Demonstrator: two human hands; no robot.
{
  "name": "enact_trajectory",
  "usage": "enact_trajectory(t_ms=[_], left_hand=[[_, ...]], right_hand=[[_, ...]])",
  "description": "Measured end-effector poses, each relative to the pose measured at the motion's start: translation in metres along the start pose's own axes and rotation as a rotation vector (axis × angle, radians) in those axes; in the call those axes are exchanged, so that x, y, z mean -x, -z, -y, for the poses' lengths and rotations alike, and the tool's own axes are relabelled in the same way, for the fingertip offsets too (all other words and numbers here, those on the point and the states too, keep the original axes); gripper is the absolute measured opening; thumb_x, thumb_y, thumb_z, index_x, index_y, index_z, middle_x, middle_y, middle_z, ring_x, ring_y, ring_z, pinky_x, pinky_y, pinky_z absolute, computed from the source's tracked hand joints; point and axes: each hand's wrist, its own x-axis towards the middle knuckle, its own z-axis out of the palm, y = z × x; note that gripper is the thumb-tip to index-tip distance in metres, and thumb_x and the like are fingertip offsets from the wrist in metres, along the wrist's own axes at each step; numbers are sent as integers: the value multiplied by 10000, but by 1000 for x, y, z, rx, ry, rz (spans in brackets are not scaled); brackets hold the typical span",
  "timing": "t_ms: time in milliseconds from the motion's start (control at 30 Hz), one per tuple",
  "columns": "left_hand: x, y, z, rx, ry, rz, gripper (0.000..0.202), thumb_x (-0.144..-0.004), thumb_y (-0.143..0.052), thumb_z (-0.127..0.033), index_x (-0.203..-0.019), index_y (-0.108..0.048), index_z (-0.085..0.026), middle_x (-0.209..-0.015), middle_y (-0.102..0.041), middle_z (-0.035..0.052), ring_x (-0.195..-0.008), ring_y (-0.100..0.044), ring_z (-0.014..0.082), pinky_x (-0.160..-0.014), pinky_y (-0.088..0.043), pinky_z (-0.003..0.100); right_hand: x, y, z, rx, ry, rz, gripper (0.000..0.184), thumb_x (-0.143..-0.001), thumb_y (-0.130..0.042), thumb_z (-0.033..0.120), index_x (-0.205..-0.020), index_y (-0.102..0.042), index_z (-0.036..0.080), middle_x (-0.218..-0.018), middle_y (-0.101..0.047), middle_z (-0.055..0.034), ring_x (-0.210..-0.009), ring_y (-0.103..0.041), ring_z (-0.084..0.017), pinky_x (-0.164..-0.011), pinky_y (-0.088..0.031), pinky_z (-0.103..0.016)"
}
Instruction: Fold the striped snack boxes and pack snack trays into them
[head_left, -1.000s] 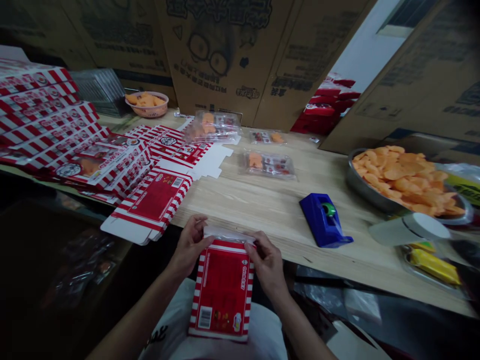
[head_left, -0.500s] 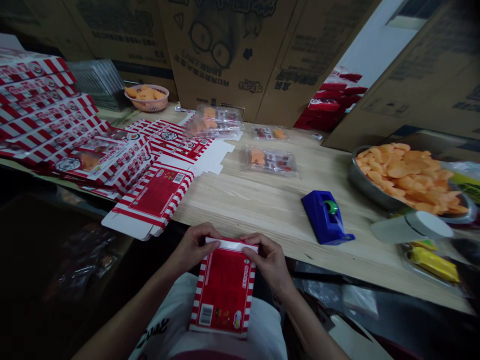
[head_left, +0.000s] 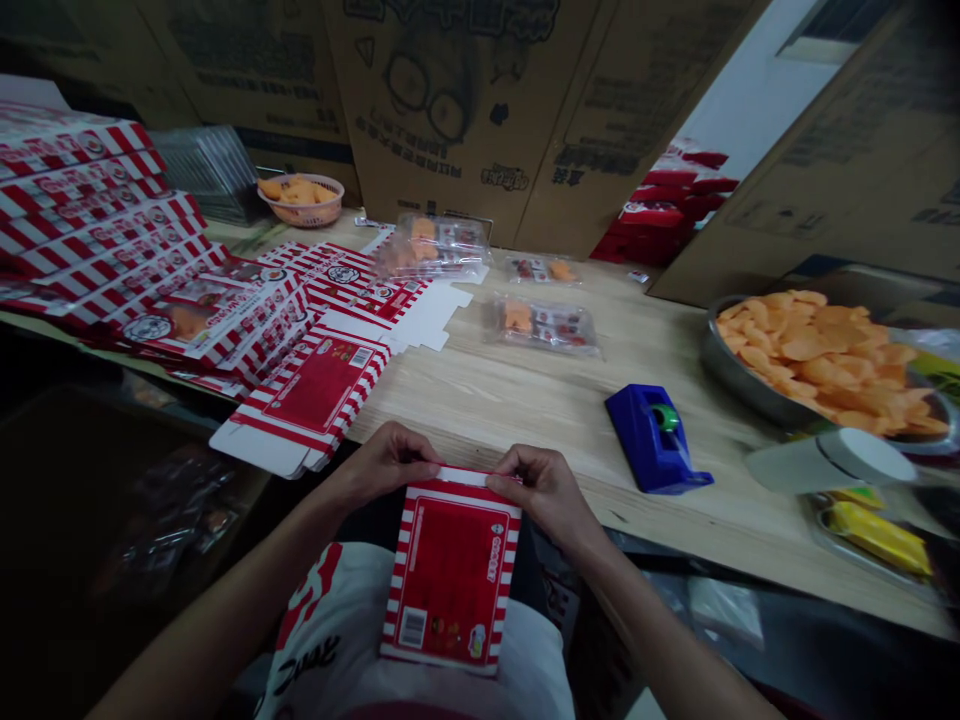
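A red box with red-and-white striped edges leans against my body below the table's front edge, its printed back with a barcode facing me. My left hand pinches the top left corner of the box between thumb and fingers. At the top right corner, my right hand grips the box with thumb in front and fingers behind. Between the two hands runs a white and red strip along the top edge. To the left on the table lie flat striped cartons, and to the right stands a blue tape dispenser with green tape.
Striped boxes are stacked at the left. Clear packets lie mid-table. A metal bowl of orange chip-like pieces and a white bottle stand at the right. Behind, a pink basket sits before large cardboard boxes.
My left hand has shifted slightly up, with its thumb now nearer the top edge. My right hand has moved slightly right and up. The box stays held between them.
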Motion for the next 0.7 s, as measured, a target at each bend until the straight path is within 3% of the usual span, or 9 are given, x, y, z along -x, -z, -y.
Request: enact_trajectory(t_ms=[267, 433, 567, 700], left_hand=[[-2, 2, -3, -239, -141, 53, 148, -723, -649, -261, -662, -686, -132, -607, -646, 17, -564, -536, 107, -544, -428, 202], [-13, 0, -10, -400, -137, 130, 175, -718, -656, -253, -606, -658, -118, -514, -582, -14, -478, -470, 75, -452, -342, 164], [-20, -3, -10, -492, -228, 77, 222, -734, -641, -233, -546, -615, -118, -462, -513, -43, -453, -417, 57, -442, -305, 156], [-9, -6, -6, -519, -331, 20, 258, -834, -552, -249, -643, -667, -119, -587, -626, 8, -561, -536, 98, -541, -400, 183]], right_hand=[[7, -2, -1, 30, 111, -28, 223, -705, -681, 286, -538, -587, 171, -563, -600, 2, -535, -521, -118, -505, -405, -228], [5, 1, 1, 46, 116, -13, 214, -706, -674, 270, -540, -579, 173, -592, -616, -8, -551, -531, -125, -523, -406, -238], [3, 2, 1, 90, 121, -73, 233, -708, -675, 270, -526, -565, 175, -548, -584, 1, -525, -511, -123, -504, -393, -238], [11, 2, -6, 70, 215, -115, 224, -776, -652, 301, -593, -606, 179, -650, -650, -31, -611, -580, -149, -570, -452, -254]])
